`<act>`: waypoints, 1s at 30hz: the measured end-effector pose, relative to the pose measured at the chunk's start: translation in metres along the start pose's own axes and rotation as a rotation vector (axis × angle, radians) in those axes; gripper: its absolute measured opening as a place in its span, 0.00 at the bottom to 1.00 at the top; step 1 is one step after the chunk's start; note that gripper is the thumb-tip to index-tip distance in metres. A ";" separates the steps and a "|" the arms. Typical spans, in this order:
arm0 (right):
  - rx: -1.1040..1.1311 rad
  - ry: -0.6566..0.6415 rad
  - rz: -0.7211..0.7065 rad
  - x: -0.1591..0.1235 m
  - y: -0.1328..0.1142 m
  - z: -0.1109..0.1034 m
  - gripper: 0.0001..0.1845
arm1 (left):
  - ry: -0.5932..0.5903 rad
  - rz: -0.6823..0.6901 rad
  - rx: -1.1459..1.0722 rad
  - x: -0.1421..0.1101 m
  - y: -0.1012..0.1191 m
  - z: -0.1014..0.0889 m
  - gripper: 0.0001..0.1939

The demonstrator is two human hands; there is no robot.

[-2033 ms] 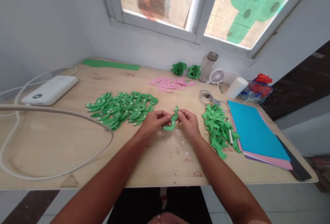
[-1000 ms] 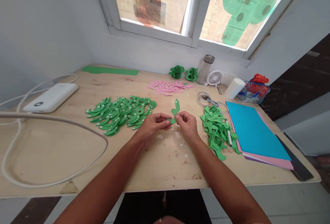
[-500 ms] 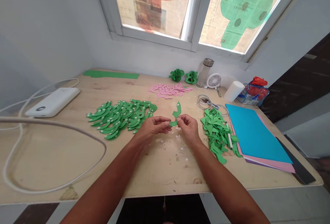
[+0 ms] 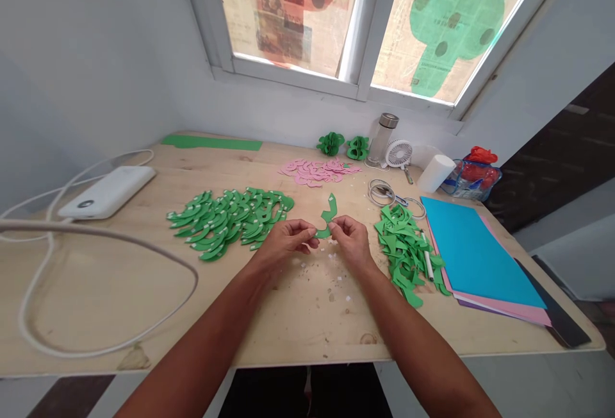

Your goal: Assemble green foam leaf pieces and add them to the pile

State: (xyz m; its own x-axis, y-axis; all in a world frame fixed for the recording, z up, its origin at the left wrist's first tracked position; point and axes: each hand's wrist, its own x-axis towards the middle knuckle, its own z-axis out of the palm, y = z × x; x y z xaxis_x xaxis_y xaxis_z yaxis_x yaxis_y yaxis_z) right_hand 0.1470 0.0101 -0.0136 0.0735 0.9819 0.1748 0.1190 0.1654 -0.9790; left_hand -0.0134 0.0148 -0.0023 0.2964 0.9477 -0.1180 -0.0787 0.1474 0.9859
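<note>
A curved green paper cut-out (image 4: pixel 327 215) stands up between my two hands over the middle of the wooden table (image 4: pixel 120 290). My left hand (image 4: pixel 287 240) pinches its lower end from the left. My right hand (image 4: pixel 352 239) pinches the same end from the right, fingers closed. Left of the hands lies a spread of similar green cut-outs with white tabs (image 4: pixel 229 213). To the right sits a looser heap of green cut-outs (image 4: pixel 406 246). Small white scraps (image 4: pixel 336 280) dot the wood below my hands.
Pink cut-outs (image 4: pixel 317 170), two green paper flowers (image 4: pixel 344 145), a bottle (image 4: pixel 383 136), a small fan (image 4: pixel 399 153) and a white roll (image 4: pixel 435 172) stand at the back. Coloured sheets (image 4: pixel 473 252) lie right. A power bank (image 4: pixel 106 192) and cable (image 4: pixel 96 233) lie left.
The cut-out lay curled low between my hands, then was turned upright. Both hands keep pinching its lower end and have barely shifted. The camera has tilted up a little.
</note>
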 end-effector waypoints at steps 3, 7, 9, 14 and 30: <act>0.008 -0.040 0.024 0.001 0.002 -0.001 0.12 | 0.056 0.020 0.027 0.002 0.001 -0.001 0.17; -0.023 -0.099 0.005 0.001 0.005 0.000 0.12 | 0.073 0.015 -0.053 0.003 0.001 0.001 0.18; -0.026 -0.125 -0.002 0.000 0.008 0.002 0.11 | 0.053 0.019 -0.094 0.003 -0.001 0.003 0.15; -0.072 -0.155 -0.004 -0.003 0.009 0.005 0.10 | 0.067 0.039 -0.127 0.003 -0.005 0.006 0.11; -0.429 -0.065 -0.182 -0.012 0.000 0.009 0.06 | 0.265 0.209 0.017 0.002 -0.007 0.015 0.07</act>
State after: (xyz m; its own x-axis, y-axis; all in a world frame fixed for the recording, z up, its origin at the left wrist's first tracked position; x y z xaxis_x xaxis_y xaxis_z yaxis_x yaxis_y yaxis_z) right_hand 0.1370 -0.0008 -0.0169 -0.0467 0.9464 0.3196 0.5238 0.2956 -0.7989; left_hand 0.0017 0.0117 -0.0081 0.0173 0.9979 0.0628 -0.0952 -0.0609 0.9936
